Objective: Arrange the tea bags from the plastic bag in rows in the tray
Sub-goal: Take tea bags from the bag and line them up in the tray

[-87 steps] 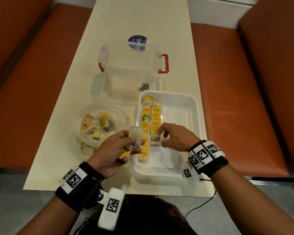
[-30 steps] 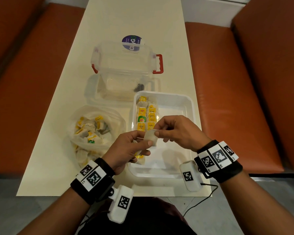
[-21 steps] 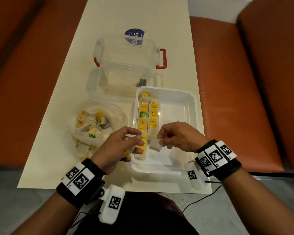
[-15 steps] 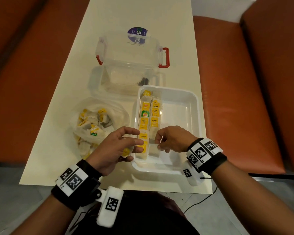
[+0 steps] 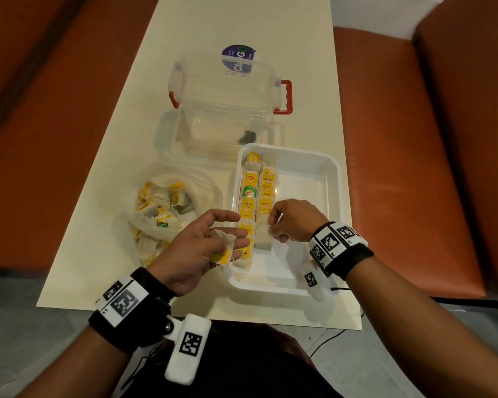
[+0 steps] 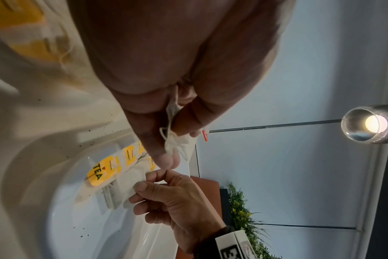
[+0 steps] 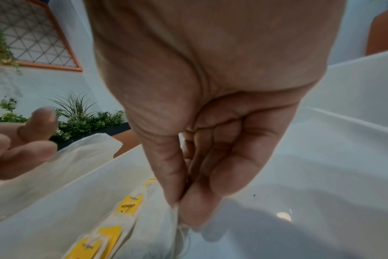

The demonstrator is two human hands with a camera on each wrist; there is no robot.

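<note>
Glossy white plastic tray (image 5: 332, 179), seemingly matt paper tea bags (image 5: 263, 196), crinkled clear plastic bag (image 5: 207, 191).

Right hand (image 5: 295, 221) now down in the tray (image 5: 332, 179), pinching the plain tea bag (image 5: 262, 235) at the near end of the second row, bag no longer between both hands, left hand (image 5: 197, 248) drawn back beside the tray's left rim, gripping another tea bag (image 5: 224, 246).

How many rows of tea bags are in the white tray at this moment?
2. Both rows run along the white tray's left side: the left row against the wall, the right row beside it, which the right hand is extending.
</note>
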